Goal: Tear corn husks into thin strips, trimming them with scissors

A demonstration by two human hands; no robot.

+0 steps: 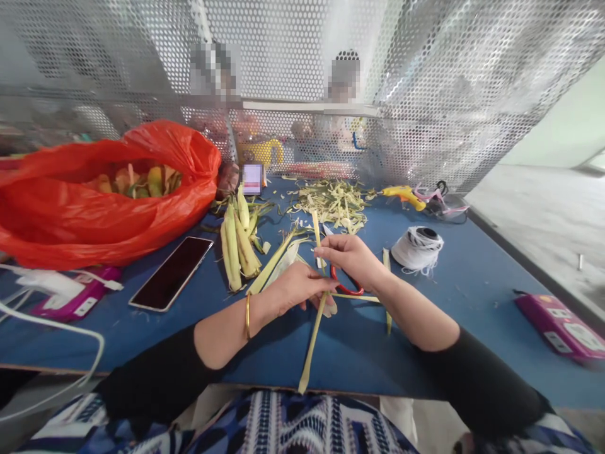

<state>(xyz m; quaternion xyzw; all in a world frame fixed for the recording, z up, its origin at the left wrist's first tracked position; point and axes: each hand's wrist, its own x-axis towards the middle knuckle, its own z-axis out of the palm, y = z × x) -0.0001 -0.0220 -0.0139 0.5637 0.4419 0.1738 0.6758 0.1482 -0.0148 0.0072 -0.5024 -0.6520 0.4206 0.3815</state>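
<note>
Pale green-yellow corn husk strips cross each other in front of me. My left hand [297, 287] pinches them at the crossing, thumb on top. One long husk strip [312, 353] hangs from it toward the table's front edge, and another points right. My right hand [352, 255] is closed on the upper end of a narrow strip [316, 228], between thumb and fingers. Red-handled scissors [348, 287] lie on the table beneath my hands, partly hidden by the right one. Loose husk leaves [278, 261] lie just beyond my left hand.
Left are a red plastic bag [118, 217], a dark phone [172, 274] and a purple power strip [78, 296]. Whole husks [239, 246] and a shred pile [333, 202] lie ahead. A yellow glue gun [404, 197], white thread spool [418, 248] and purple socket block [562, 325] are right.
</note>
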